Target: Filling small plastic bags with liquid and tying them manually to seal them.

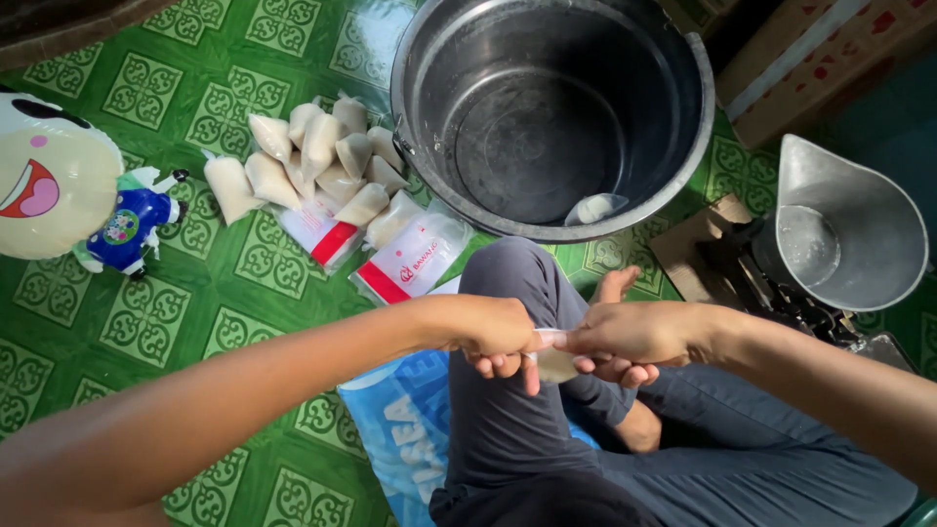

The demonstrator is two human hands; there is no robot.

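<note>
Nearest me, over my knee, my left hand (pixel 498 337) and right hand (pixel 634 337) meet, fingers of both closed on the neck of a small clear pouch (pixel 554 363) of pale liquid that hangs between them. I judge it light, soft and floppy, probably slick, and easily burst if squeezed, so the gathered plastic top is the place to hold. Under my leg lies a blue printed sack (pixel 405 429). Farther out on the glossy green patterned floor (pixel 224 283) sits a heap of filled pouches (pixel 322 161), plump and cloudy. Beyond stands a big dull metal pot (pixel 693 117), nearly empty
</note>
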